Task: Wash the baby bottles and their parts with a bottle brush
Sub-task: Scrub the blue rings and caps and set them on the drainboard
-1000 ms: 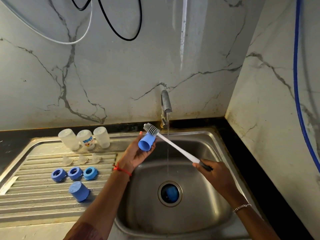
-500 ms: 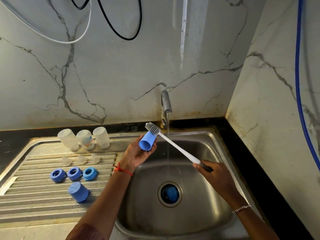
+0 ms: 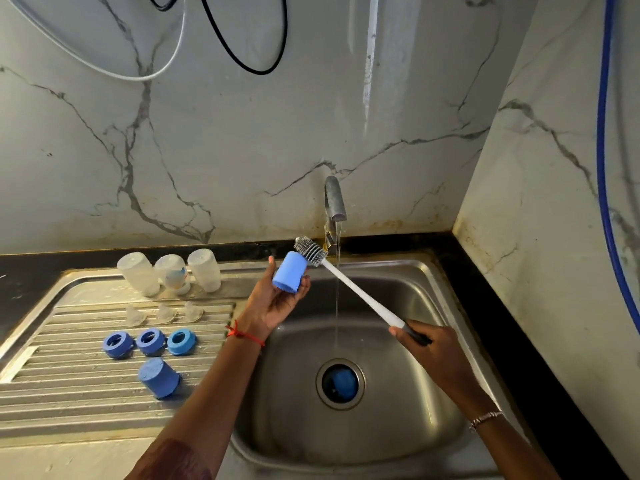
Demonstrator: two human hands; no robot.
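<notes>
A blue cylindrical plastic cap point(image 3: 289, 272) is gripped by the curled fingers of the left hand point(image 3: 273, 304) above the stainless-steel sink point(image 3: 398, 427); a white-handled, grey-bristled bottle brush point(image 3: 353, 286) — its dark grip clasped by the right hand point(image 3: 431, 346) — is held with its head at the cap's far end.
</notes>
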